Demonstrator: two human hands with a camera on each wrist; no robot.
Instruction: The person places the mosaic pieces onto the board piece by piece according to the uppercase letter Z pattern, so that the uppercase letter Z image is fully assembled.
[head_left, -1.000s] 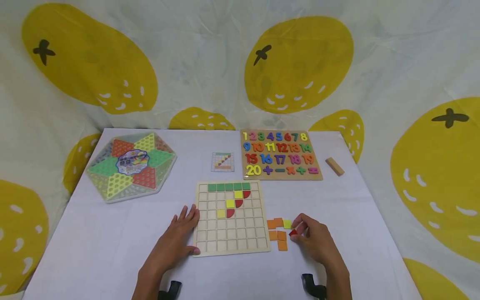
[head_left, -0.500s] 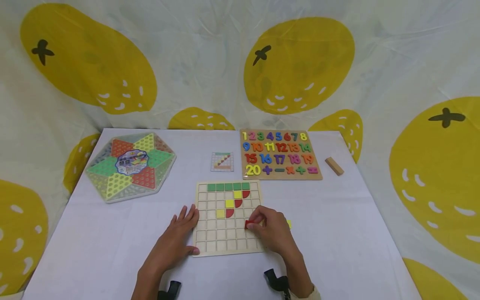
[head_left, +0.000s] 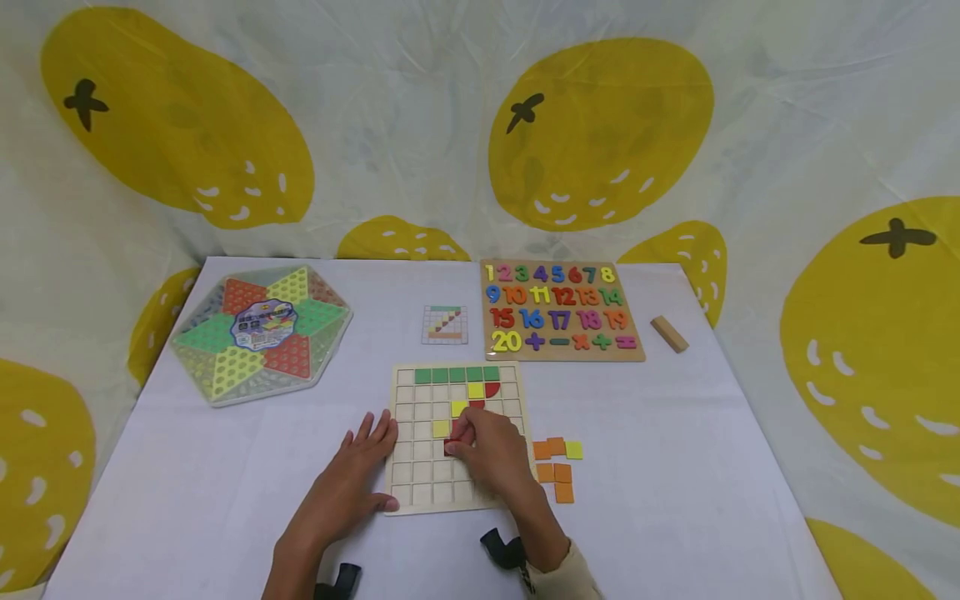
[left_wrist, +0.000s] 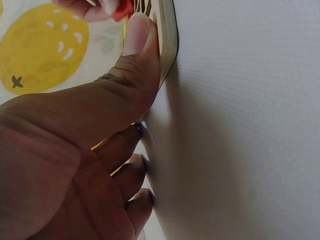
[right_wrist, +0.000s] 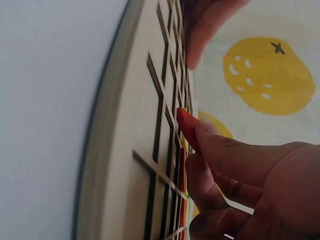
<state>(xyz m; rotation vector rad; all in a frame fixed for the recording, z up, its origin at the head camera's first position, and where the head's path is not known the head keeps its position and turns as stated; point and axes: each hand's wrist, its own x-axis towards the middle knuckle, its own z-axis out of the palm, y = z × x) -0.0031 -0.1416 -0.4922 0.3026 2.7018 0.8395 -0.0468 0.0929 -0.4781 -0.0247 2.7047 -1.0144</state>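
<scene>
A wooden grid board [head_left: 405, 497] lies in front of me, with a row of green square tiles [head_left: 457, 375] near its far edge. Below that row, yellow square tiles [head_left: 441, 429] and red quarter-circle tiles [head_left: 491, 389] step diagonally down to the left. My right hand [head_left: 495, 454] pinches another red tile [right_wrist: 187, 127] between thumb and fingers at the board's middle. That hand partly hides some of the placed red tiles. My left hand [head_left: 348, 483] rests with fingers spread along the board's left edge, its thumb [left_wrist: 139, 37] touching the near corner.
Several orange square tiles [head_left: 562, 473] and a yellow tile [head_left: 573, 450] lie right of the board. Behind it are a pattern card [head_left: 445, 325], a number puzzle [head_left: 562, 308] and a wooden block [head_left: 669, 333]. A hexagonal star game board [head_left: 262, 333] lies back left.
My right hand has carried the red tile from beside the loose tiles leftward to the middle of the board. My left hand has stayed at the board's left edge.
</scene>
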